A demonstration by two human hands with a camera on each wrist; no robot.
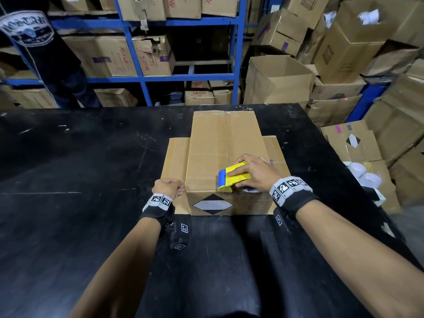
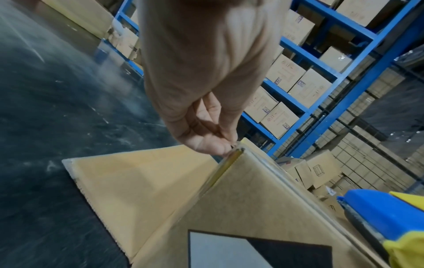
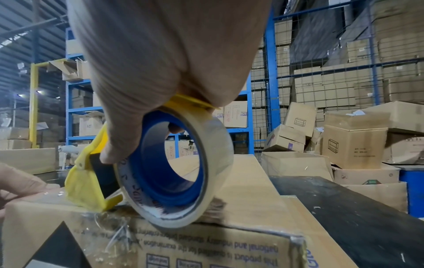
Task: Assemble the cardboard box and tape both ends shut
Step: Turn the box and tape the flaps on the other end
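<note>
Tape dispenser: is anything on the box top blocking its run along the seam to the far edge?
Nothing visible. The tape dispenser sits at the near edge in the right hand; the box top beyond it is bare cardboard.

Our forearms bare, no sleeves. Black fabric wristbands on both wrists, each wrapped with grey band of black-and-white square code tags. Left wrist [image 1: 158, 200] carries hanging black camera block with two more tags; right wrist [image 1: 289, 188] shows one tag underneath.
</note>
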